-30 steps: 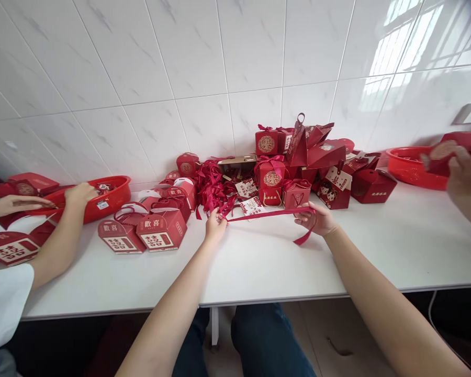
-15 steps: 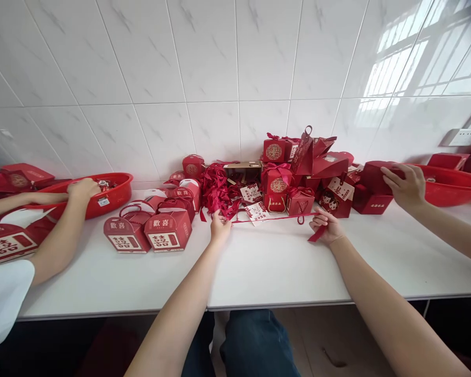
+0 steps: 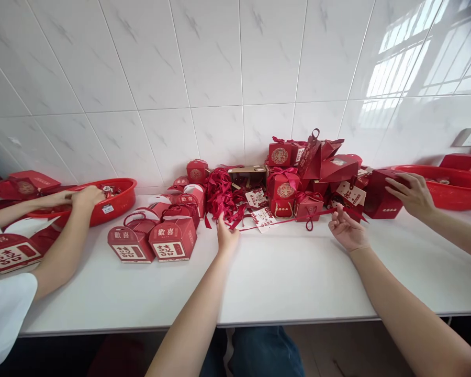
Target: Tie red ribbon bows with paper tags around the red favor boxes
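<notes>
A thin dark red ribbon (image 3: 281,222) runs over the white table in front of the boxes. At its left end, beside a tangled heap of red ribbons (image 3: 221,196), my left hand (image 3: 228,236) pinches it. My right hand (image 3: 350,233) is palm up at the other end. Its thumb and forefinger are closed on the ribbon, and the other fingers are loosely curled. A short ribbon tail sticks out beyond that pinch. Behind the ribbon lie two printed cards (image 3: 264,218) and a small red box with a cord loop (image 3: 309,206).
Red gift boxes (image 3: 172,241) with handles stand left; more boxes (image 3: 284,189) are stacked against the tiled wall. A co-worker's hands (image 3: 87,198) reach into a red basin (image 3: 120,201) at left. Another person's hand (image 3: 414,195) holds a dark red box (image 3: 382,196) at right.
My right hand has turned palm up and moved slightly right. The ribbon tail that hung below it now points right behind the fingers. The view has shifted slightly.
</notes>
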A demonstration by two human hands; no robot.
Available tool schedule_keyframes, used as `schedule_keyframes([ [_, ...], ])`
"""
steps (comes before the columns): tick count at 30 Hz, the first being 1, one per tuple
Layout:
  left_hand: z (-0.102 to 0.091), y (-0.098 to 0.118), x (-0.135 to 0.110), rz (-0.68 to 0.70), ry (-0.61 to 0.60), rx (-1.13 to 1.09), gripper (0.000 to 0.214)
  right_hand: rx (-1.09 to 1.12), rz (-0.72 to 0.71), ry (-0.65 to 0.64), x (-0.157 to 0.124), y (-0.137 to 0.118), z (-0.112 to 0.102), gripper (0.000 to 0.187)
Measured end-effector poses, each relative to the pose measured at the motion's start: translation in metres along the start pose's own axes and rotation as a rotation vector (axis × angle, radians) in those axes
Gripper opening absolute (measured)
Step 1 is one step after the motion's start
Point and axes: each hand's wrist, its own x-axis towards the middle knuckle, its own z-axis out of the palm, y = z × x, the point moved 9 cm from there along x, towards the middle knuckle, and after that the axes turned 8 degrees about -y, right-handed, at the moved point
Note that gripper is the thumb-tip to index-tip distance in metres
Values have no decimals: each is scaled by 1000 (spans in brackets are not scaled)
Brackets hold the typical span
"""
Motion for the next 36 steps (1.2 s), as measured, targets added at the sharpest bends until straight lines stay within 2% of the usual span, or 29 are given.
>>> schedule_keyframes([
  [3,2,-2,-2,-23,-23,30,83,16,-3,68,1,0,-8,10],
  [9,2,2,-7,-44,-72,107,79,69,2,138,0,3,-18,10],
  [16,-1,3,-12,-53,-75,213,78,67,2,147,-1,10,-21,31],
  [19,-4,16,-17,-32,-48,269,73,25,-1,144,-2,11,-18,33],
  [21,-11,36,-23,6,-18,298,64,-8,1,131,-2,11,-14,33],
  [24,-46,85,-39,186,129,436,41,-47,46,95,-2,16,-1,26],
  [25,-64,100,-47,247,231,517,38,-62,64,84,-2,18,4,22],
  [27,-109,110,-62,215,443,625,45,-96,91,64,-3,24,16,15],
  [29,-150,98,-70,82,544,637,69,-125,121,40,-5,31,29,10],
  [31,-176,73,-67,-57,503,591,81,-228,111,-20,-6,34,46,10],
  [34,-191,46,-62,-167,449,524,73,-463,7,-121,-7,27,79,15],
  [36,-190,42,-63,-185,428,494,66,-557,-59,-154,-7,17,104,13],
])
